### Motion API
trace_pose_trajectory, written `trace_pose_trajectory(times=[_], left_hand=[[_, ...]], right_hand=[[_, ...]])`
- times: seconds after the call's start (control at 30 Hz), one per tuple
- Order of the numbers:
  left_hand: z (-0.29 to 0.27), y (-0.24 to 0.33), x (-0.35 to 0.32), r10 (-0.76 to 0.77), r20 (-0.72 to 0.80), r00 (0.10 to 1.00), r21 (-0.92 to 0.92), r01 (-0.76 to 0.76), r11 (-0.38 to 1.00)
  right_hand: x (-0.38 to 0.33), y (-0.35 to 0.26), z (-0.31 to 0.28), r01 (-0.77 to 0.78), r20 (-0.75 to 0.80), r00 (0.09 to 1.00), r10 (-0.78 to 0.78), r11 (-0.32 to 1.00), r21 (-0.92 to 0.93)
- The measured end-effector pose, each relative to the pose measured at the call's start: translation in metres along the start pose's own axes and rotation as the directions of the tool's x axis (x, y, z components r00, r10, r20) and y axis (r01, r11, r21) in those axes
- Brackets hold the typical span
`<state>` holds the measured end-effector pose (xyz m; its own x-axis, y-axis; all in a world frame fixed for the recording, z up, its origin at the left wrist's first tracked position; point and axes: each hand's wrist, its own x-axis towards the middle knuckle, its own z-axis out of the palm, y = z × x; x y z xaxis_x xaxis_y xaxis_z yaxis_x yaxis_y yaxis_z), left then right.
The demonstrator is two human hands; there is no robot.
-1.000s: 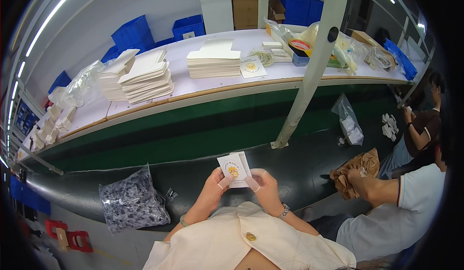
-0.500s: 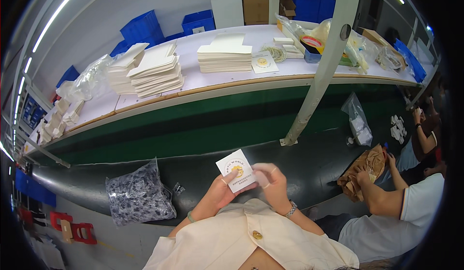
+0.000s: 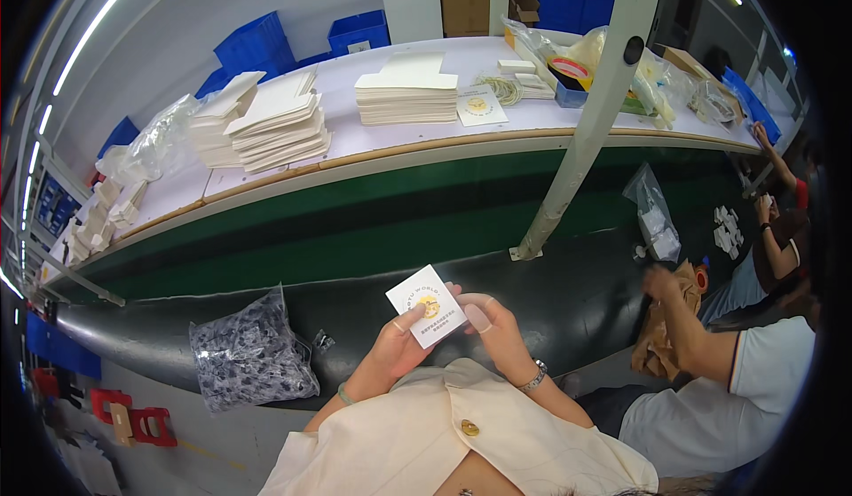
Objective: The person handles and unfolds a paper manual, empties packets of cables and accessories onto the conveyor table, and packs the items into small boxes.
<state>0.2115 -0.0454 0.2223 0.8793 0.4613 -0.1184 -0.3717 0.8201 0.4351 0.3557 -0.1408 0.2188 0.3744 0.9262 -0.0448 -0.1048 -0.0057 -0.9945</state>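
Observation:
A white square printed card (image 3: 428,318) with a round yellow motif is held before my chest, tilted to the left. My left hand (image 3: 401,345) grips it from below, the thumb lying across its face and the fingers mostly hidden behind. At the card's right edge, my right hand (image 3: 499,332) pinches with bent fingers and thumb; pale covers show on its digits. On the dark belt to my left lies a clear bag of dark patterned pieces (image 3: 253,354). A similar printed card (image 3: 482,106) rests on the shelf beyond.
White card stacks (image 3: 406,97) stand on the long shelf (image 3: 355,145) ahead. A slanted metal post (image 3: 581,150) rises from the black belt (image 3: 373,305). On the right, a co-worker's arm (image 3: 701,341) reaches over brown paper (image 3: 657,345); a clear bag (image 3: 655,221) lies beyond.
The card has shifted slightly left and tilted further. My right hand, blurred before, now sits still at its edge. The co-worker's hand has moved up from the brown paper, which has shifted.

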Motion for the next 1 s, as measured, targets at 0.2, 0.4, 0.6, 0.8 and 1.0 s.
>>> trace_pose_trajectory(times=[0.2,0.4,0.6,0.8,1.0], left_hand=[[-0.001,0.002,0.000,-0.009,-0.003,1.000,0.019,0.009,1.000],[-0.004,0.006,-0.004,0.075,-0.136,0.988,0.261,-0.037,0.965],[-0.003,0.009,-0.005,0.225,-0.270,0.936,0.512,-0.058,0.857],[-0.008,0.010,-0.006,0.244,-0.259,0.935,0.568,-0.057,0.821],[-0.006,0.010,-0.007,0.228,-0.266,0.937,0.576,-0.035,0.817]], right_hand=[[-0.001,-0.006,0.001,-0.121,0.055,0.992,0.117,0.990,0.071],[0.000,-0.004,-0.002,-0.078,-0.053,0.995,0.086,0.986,0.145],[0.003,0.000,-0.005,-0.072,-0.083,0.993,0.086,0.985,0.160],[0.001,-0.001,-0.006,-0.025,-0.098,0.994,0.042,0.985,0.169],[0.004,0.002,-0.005,-0.081,-0.060,0.994,0.092,0.985,0.154]])
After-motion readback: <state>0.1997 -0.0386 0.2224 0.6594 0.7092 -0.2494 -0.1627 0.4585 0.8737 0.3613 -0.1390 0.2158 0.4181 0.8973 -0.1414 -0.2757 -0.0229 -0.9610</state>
